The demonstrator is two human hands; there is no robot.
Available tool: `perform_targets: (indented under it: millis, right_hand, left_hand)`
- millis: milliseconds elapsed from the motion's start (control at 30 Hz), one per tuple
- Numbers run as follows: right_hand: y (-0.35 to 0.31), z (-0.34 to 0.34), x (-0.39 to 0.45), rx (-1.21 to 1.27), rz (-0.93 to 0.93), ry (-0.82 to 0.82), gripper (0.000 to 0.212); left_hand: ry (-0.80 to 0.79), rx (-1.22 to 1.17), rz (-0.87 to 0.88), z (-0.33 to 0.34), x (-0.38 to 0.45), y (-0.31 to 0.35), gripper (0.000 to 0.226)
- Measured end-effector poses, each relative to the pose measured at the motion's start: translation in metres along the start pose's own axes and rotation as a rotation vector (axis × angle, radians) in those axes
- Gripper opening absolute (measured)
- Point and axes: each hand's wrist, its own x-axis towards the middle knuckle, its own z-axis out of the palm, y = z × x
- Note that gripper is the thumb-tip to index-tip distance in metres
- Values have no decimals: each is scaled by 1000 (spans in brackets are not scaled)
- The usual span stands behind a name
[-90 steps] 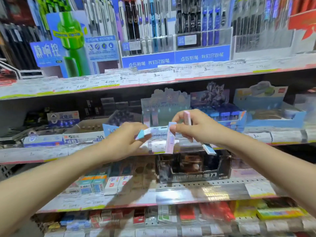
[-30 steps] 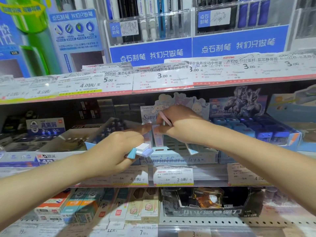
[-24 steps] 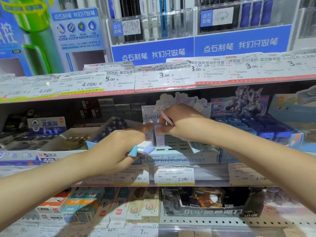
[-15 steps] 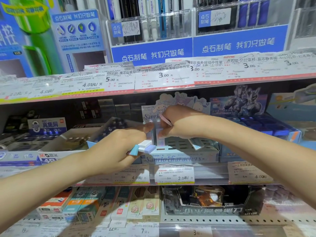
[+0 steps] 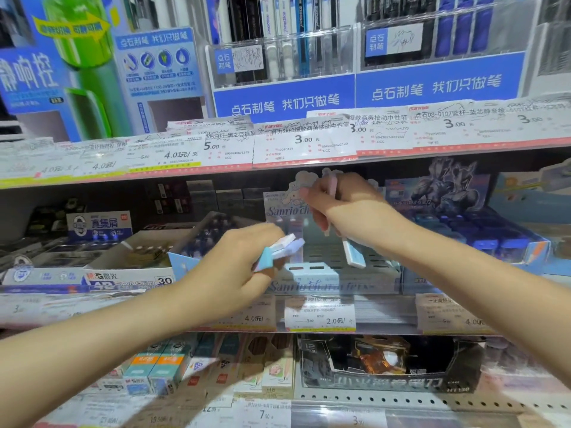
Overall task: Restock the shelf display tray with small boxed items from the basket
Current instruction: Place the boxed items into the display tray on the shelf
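The pale blue slotted display tray [image 5: 321,285] with a cartoon backing card stands on the middle shelf. My left hand [image 5: 234,267] hovers just left of the tray front, shut on a small stack of pastel boxes [image 5: 279,248], blue, white and lilac. My right hand [image 5: 349,208] is over the tray's back rows, holding a pink box [image 5: 332,186] upright between the fingers, with a light blue box [image 5: 353,253] hanging from below the palm. Most tray slots look bare. The basket is out of view.
An open white carton [image 5: 129,273] of refills sits left of the tray. A blue carton of dark blue items [image 5: 509,245] sits to its right. Price tags [image 5: 319,316] line the shelf edge. The upper shelf [image 5: 306,149] overhangs close above my hands.
My right hand has lifted from the tray's back row, carrying the pink box upward. My left hand has shifted a little right with its stack. The view has moved closer since the earliest frame.
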Motion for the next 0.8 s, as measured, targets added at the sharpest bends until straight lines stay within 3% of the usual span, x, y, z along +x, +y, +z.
perform_targets:
  millis: [200,300,500,600,700,800]
  right_hand:
    - [-4,16,-7,65,-146,148,42]
    - [-6,24,-8,95,-130,156,40]
    - [-12,25,-9,191,-105,60,45]
    - [-15,11,-6,210,9,-15,47]
    - [-9,-7,-2,355,127,-49,31]
    - [0,-12,-9,428,130,-168,17]
  left_hand:
    - [99,-519,-310,15,8,28,52]
    - [124,-689,-437,17,10,35,39]
    - [103,-718,-591,13,11,38,35]
    - [112,-731,-652,12,7,34,32]
    - [125,-726,-687,11,1,30,20]
    - [166,-772,-723,10,-1,26,13]
